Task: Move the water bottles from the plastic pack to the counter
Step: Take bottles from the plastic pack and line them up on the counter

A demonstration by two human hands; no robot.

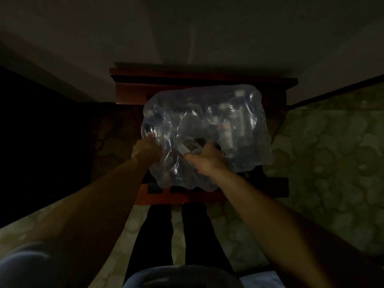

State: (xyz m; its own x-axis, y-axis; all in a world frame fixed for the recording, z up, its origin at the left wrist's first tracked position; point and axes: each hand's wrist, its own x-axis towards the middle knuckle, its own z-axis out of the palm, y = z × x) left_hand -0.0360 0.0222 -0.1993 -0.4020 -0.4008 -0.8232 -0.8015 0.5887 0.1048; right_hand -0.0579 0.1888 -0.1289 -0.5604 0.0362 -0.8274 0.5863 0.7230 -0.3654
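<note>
Hands (146, 149) (204, 161) grip plastic pack (207, 129); bottle labels (225, 129) blurred, unreadable

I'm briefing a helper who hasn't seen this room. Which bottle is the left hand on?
Find the reddish wooden stand against the wall; the clear plastic pack lies on it. At the pack's left edge, the left hand grips the wrap beside one bottle bulging outward, apart from the bottles clustered at right.
</note>
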